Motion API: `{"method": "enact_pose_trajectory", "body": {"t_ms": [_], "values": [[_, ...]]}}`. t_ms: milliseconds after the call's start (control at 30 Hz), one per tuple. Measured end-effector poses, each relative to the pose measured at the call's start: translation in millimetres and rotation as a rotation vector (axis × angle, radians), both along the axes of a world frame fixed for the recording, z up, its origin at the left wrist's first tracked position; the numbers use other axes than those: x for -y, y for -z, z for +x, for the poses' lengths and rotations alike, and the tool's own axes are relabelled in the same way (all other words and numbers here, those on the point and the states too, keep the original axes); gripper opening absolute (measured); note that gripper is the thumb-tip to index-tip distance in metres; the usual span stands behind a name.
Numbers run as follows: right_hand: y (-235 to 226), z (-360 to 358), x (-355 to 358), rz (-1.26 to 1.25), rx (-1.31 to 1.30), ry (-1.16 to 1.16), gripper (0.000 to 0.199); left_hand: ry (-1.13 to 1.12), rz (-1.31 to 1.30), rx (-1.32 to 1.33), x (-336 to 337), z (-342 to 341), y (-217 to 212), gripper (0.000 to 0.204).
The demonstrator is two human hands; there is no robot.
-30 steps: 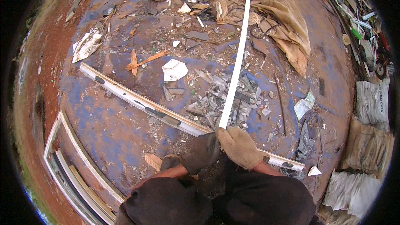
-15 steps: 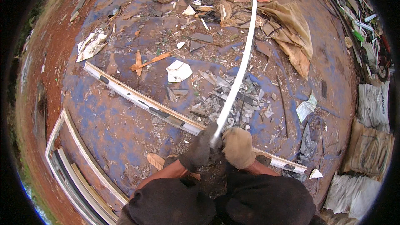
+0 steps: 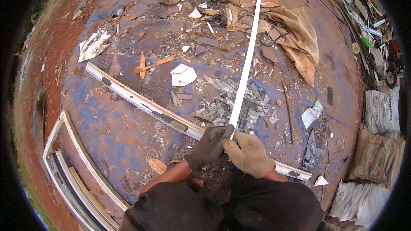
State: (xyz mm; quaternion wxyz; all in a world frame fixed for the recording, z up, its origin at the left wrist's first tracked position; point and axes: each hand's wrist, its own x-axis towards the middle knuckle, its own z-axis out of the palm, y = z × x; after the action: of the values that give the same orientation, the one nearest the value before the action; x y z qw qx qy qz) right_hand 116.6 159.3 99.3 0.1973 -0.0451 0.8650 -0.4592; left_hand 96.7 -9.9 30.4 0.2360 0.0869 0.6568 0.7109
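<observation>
White strip (image 3: 246, 66) gripped by L fingers (image 3: 224, 133), R fingers (image 3: 236, 146), w/ shards (image 3: 259, 103), bar (image 3: 143, 101) nr.

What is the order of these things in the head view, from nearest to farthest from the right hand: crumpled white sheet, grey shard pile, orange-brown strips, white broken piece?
From the right hand:
1. Grey shard pile: just beyond the hand.
2. White broken piece: ahead, to the left.
3. Orange-brown strips: farther left.
4. Crumpled white sheet: farthest left.
</observation>
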Motion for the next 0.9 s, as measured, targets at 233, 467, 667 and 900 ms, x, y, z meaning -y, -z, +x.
{"method": "enact_pose_trajectory", "body": {"t_ms": [233, 467, 667, 900], "values": [[36, 3, 0, -0.025, -0.751, -0.237, 0.018, -0.150, 0.164, 0.546, 18, -5, -2, 0.047], [46, -22, -25, -0.045, 0.027, 0.506, 0.031, -0.020, -0.235, -0.099, 14, 3, 7, 0.039], [62, -41, -15, -0.681, 0.447, 0.851, 0.027, 0.261, -0.600, -0.413, 0, 9, 23, 0.037], [58, -9, 0, 0.110, 0.066, 0.829, 0.041, 0.153, -0.850, -0.912, 23, -16, 38, 0.086]]}}
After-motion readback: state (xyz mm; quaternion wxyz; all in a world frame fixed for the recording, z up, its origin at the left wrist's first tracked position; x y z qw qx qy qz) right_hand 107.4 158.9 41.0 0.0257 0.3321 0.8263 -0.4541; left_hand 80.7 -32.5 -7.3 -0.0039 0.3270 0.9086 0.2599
